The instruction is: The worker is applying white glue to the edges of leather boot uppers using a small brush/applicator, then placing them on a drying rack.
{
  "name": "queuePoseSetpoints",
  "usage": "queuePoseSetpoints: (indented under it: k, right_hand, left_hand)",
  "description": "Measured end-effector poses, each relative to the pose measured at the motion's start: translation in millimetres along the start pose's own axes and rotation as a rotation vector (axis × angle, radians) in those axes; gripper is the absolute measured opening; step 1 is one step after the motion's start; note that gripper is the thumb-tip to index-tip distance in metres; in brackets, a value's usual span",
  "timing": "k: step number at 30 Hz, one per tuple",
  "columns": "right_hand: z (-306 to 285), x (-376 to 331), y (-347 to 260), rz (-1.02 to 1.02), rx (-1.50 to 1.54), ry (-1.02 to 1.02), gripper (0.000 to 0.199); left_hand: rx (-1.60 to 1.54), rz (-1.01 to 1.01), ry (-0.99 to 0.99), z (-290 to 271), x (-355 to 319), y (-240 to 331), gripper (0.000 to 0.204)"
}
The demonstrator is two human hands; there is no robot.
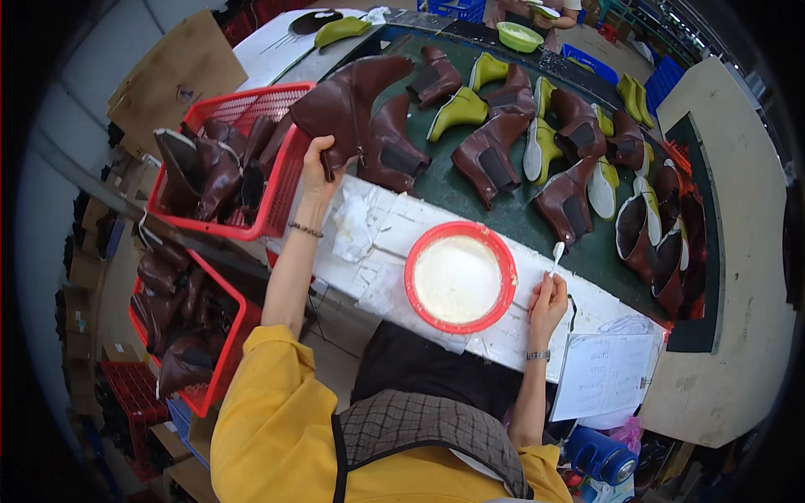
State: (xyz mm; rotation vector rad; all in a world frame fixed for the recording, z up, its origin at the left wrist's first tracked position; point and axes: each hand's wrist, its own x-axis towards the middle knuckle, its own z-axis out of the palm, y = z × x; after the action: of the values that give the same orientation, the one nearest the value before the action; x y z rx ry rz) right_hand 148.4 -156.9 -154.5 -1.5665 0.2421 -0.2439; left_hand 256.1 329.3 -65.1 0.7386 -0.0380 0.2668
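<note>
Via cam, I had L hand (pixel 317 172) fingers pinching dk-brown leather ankle boot (pixel 334 102); R hand (pixel 547 305) fingers pinched slim white-tipped stick (pixel 558 251) nr round red plastic bowl (pixel 508 282).

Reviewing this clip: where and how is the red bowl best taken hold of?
Probably by opposite sides of its rim, coming from the person's side. The red bowl is round and sits upright on the white bench; white contents occupy the middle.

And on the right, papers (pixel 602 369), a blue flask (pixel 591 453) below them, a pink bag (pixel 627 433) beside it! Up top, a green bowl (pixel 521 47); upper left, cardboard (pixel 172 75).
</note>
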Motion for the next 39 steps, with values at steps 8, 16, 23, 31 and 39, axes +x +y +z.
queuePoseSetpoints:
  k: [8,16,23,31,39]
  right_hand:
    - [1,2,1,0.012,-0.034,0.027,0.017]
    - [7,1,-1,0.074,-0.037,0.08,0.016]
    - [8,1,-1,0.069,-0.043,0.08,0.016]
    - [8,0,-5,0.131,-0.039,0.133,0.013]
    - [10,1,-7,0.143,-0.079,0.118,0.014]
  left_hand:
    - [0.162,-0.037,0.118,-69,150,-62,0.026]
    - [0.006,-0.068,0.005,-38,180,-84,0.034]
    - [0.612,0.25,0.146,-63,235,-21,0.04]
    - [2.052,0.2,0.268,-67,287,-33,0.088]
    - [2.1,0.433,-0.198,8,338,-96,0.098]
